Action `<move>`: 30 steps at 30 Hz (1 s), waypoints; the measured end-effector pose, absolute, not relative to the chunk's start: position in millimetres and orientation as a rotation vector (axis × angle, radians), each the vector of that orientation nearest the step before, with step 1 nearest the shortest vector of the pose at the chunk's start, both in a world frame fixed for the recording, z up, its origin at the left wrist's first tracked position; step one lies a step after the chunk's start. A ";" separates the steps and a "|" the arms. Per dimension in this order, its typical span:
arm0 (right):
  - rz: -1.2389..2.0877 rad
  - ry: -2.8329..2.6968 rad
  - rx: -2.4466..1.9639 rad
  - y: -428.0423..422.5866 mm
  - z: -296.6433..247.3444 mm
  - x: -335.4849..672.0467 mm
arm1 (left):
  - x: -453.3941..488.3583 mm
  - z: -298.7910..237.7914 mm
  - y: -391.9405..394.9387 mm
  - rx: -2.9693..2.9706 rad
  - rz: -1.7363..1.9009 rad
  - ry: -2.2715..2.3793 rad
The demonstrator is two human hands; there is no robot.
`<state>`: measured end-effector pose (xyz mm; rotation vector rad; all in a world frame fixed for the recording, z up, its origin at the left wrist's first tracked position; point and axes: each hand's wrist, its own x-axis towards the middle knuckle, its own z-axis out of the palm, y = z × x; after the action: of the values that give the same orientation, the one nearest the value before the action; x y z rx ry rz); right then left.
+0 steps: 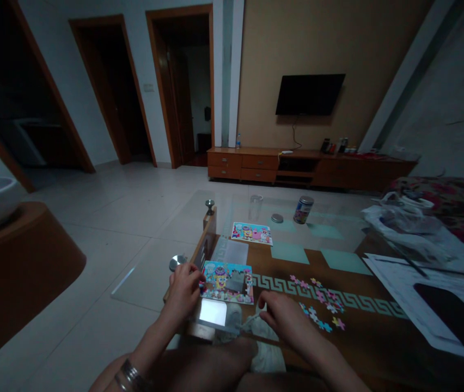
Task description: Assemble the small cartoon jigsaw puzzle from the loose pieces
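Note:
A partly assembled jigsaw puzzle with cartoon figures lies on the glass table, with a gap right of its middle. My left hand rests at its left edge, fingers bent and drawn together; what they hold, if anything, is hidden. Just off the lower right corner, my right hand hovers or rests with curled fingers and thumb close together; anything in them is too small to make out. Loose puzzle pieces in pink, blue and yellow are scattered to the right. Behind the puzzle lies a picture card with similar cartoon figures.
Toward the far side stand a printed tin, a round lid and a clear glass. Papers, a dark flat object and plastic bags occupy the right. Metal table fittings rise at the left.

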<state>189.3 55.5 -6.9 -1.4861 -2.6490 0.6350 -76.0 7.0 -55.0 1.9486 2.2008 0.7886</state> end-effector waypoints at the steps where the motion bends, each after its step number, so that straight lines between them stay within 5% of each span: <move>1: 0.632 -2.675 -1.497 53.9 -5.1 188.7 | -76.7 -54.0 6.7 1.950 0.789 2.191; 30: 0.710 -2.721 -1.518 48.0 8.1 182.3 | -85.7 -53.4 4.0 1.718 0.561 2.352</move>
<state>182.3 48.0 8.1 -1.5183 -2.7214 0.7101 -85.7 4.0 -53.4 1.7184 2.3515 0.5615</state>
